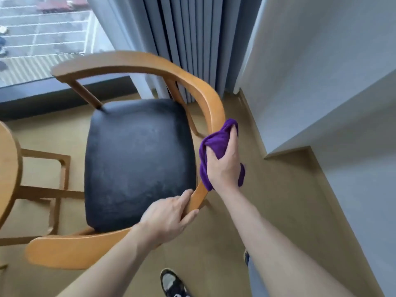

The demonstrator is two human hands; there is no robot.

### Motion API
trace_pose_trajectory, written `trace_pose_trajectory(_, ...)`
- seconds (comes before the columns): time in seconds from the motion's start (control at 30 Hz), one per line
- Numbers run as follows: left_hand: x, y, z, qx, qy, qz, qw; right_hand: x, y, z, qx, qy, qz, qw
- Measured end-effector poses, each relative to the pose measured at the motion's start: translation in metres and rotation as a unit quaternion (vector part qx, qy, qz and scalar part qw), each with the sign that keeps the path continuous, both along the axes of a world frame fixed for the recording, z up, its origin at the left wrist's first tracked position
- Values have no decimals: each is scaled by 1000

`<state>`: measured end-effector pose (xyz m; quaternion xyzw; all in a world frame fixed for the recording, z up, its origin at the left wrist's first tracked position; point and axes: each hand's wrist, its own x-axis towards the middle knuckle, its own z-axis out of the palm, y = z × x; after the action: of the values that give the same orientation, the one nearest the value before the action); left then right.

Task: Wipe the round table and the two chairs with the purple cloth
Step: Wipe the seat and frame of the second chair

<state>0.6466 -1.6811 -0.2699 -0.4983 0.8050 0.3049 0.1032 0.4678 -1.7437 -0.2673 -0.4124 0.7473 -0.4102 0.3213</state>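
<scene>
**Chair rail mid-wipe: coverage and slip risks**

Head view: the right hand (222,166) grips the bunched purple cloth (216,142) against the right side of the wooden armchair's curved rail (137,61). The left hand (169,217) clasps the near rail, steadying it. The wad may skip the rail's underside and spindles. The black padded seat (139,163) looks smudged. The round wooden table's edge (8,168) sits far left.

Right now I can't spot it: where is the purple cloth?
The purple cloth is bunched in the right hand, pressed on the wooden chair's curved backrest rail, right of the black seat.
</scene>
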Motion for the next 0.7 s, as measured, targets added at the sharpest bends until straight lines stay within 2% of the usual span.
trace_pose_trajectory(0.1,57,7,-12,8,-39,-21,999,34,33,-13,19,21,-82,996)
trace_pose_trajectory(0.23,115,27,-14,-85,-59,36,994,81,73,-26,34,3,-167,985)
trace_pose_trajectory(0.43,115,29,-13,-93,-46,31,994,126,101,-23,115,33,-218,969)
trace_pose_trajectory(0.6,118,26,-10,-104,16,34,994,184,132,-10,137,-1,-257,957)
trace_pose_trajectory(0.7,117,26,-10,-120,26,23,992,192,133,-12,140,-1,-275,951)
